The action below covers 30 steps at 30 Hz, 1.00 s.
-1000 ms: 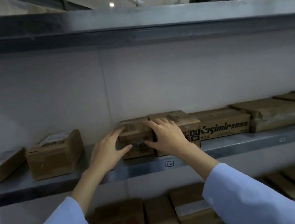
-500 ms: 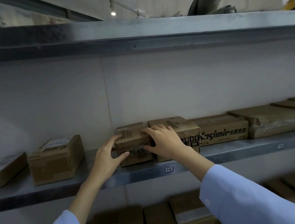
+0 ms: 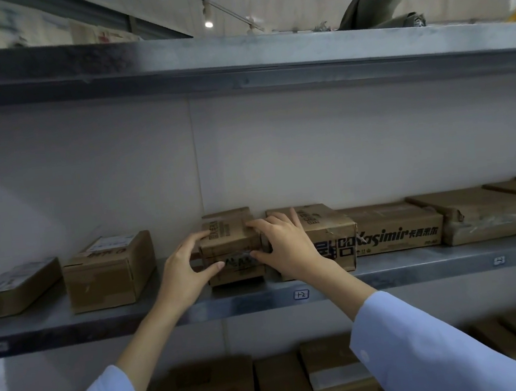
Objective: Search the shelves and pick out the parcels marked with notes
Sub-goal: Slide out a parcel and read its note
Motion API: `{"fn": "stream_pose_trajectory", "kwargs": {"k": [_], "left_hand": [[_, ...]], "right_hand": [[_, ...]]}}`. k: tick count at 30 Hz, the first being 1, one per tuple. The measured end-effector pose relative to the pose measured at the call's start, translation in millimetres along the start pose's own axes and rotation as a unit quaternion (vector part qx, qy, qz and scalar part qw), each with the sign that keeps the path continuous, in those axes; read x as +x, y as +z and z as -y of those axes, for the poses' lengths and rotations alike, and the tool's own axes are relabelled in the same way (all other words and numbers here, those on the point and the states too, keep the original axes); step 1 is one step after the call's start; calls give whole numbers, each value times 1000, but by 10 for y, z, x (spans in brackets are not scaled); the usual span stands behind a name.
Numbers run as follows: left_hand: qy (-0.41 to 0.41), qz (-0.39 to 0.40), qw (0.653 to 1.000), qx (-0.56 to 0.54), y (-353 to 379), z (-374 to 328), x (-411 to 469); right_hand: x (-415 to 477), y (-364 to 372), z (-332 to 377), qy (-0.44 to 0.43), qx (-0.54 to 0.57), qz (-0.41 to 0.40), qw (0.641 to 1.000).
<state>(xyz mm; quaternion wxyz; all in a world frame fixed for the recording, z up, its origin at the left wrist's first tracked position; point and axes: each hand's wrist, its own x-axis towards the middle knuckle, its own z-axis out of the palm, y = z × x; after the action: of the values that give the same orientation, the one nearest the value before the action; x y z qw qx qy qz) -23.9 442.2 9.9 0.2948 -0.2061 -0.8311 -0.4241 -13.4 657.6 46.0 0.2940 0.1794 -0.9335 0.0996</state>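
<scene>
The view has tipped upward; the left hand [image 3: 183,268] and right hand [image 3: 283,247] still clasp the small brown cardboard parcel [image 3: 229,237], fingers on top, thumbs on its front, on the grey metal shelf [image 3: 419,265] at 7 o'clock of centre.

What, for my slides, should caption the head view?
Left hand and right hand grip a cardboard parcel on the shelf.

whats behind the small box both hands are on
Only the pale back panel shows above the small box. The box itself hides the shelf directly behind it.
</scene>
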Motion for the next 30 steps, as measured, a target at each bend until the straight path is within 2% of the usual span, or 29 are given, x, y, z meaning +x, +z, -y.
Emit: {"fn": "stream_pose_trajectory", "kwargs": {"k": [4, 7, 15, 19, 22, 27, 30], "left_hand": [[-5, -5, 1000, -21, -71, -56, 23], [-39, -16, 996, -79, -90, -109, 47], [-57, -37, 987, -148, -97, -188, 80], [-44, -24, 986, -159, -144, -161, 101], [-39, -23, 991, -127, -177, -178, 109], [-68, -18, 993, -90, -210, -168, 149], [-78, -11, 989, -122, -225, -152, 154]], "right_hand": [[22, -40, 65, 1, 50, -34, 998], [39, -47, 81, -4, 119, -56, 991], [99, -46, 107, 38, 337, -67, 938], [109, -29, 95, 50, 356, -61, 931], [133, -43, 84, 55, 371, -38, 926], [160, -58, 140, 39, 383, -15, 923], [198, -74, 165, 55, 402, -24, 914]]}}
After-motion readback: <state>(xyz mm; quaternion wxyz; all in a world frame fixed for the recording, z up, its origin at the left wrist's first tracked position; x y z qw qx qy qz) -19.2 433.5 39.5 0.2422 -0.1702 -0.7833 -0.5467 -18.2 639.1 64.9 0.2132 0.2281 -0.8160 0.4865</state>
